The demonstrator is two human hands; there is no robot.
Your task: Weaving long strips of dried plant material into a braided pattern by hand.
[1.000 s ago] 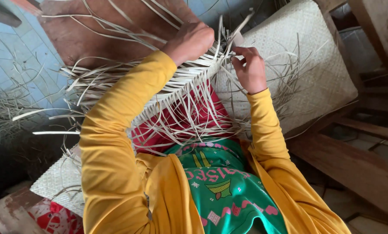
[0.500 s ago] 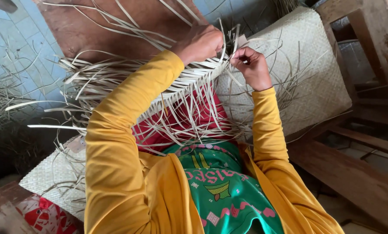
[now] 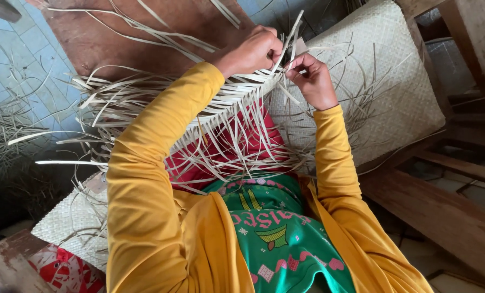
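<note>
A pale woven mat (image 3: 394,92) of flat straw strips lies across my lap and spreads to the right. Its unfinished edge (image 3: 226,103) runs diagonally, with several loose strips fanning out to the left and towards me. My left hand (image 3: 250,50) is closed over the strips at the top of that edge. Close beside it, my right hand (image 3: 310,78) pinches a thin upright strip (image 3: 294,35) between its fingers. Both arms wear yellow sleeves.
A reddish-brown wooden board (image 3: 123,38) lies beyond the weaving on a blue tiled floor (image 3: 14,59). Loose straw scraps (image 3: 6,130) litter the floor at left. Wooden beams (image 3: 443,211) run along the right. Another woven piece (image 3: 71,217) and a red patterned thing (image 3: 69,274) lie lower left.
Both hands have drawn closer together at the top of the woven edge. My right hand has risen slightly, and the strip it pinches now stands more upright.
</note>
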